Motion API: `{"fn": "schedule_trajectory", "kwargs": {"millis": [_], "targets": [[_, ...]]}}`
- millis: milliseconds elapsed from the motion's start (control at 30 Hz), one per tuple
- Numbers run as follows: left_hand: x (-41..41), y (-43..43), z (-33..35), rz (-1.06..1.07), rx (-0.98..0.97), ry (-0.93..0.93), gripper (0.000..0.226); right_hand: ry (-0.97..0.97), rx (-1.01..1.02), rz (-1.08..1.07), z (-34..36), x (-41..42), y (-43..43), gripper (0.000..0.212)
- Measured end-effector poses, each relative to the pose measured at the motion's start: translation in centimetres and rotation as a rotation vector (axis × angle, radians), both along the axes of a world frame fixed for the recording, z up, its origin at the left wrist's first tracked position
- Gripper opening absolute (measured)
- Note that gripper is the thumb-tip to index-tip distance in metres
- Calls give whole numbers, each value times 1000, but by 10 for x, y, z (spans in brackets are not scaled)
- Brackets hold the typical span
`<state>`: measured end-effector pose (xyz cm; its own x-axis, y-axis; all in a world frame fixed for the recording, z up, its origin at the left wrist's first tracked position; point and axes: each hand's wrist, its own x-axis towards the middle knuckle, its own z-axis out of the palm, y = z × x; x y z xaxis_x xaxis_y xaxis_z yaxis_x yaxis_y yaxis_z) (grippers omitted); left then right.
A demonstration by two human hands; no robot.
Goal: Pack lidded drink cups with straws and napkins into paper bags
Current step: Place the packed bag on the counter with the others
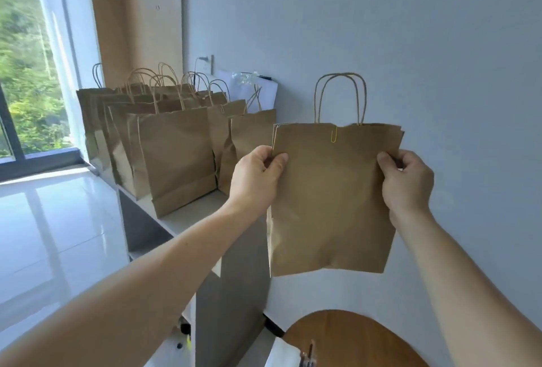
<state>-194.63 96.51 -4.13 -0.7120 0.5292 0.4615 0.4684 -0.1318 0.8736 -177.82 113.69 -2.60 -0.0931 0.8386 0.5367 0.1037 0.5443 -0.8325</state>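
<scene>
Paper bag (pixel 331 190) interior unseen; wooden table (pixel 352 340) edge-cropped.

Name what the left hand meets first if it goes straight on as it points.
The left hand, gripping the paper bag, would likely reach the wall behind it first; the standing bags lie further left. Depth is unclear.

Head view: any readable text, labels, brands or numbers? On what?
None readable.
Flat brown paper bag, gripped by the left hand and the right hand: blank, only a yellow paper clip on its top edge.
Brown paper bags standing on the white shelf: blank.
White sheets against the wall: no text shows.
</scene>
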Motion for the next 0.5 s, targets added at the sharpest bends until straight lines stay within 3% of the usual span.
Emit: {"fn": "schedule_trajectory", "kwargs": {"millis": [300, 500], "targets": [[-84, -74, 72, 244, 101, 124, 21, 79, 13, 258, 74, -112, -51, 12], [-138, -110, 74, 402, 78, 146, 18, 93, -24, 470, 73, -204, -58, 12]]}}
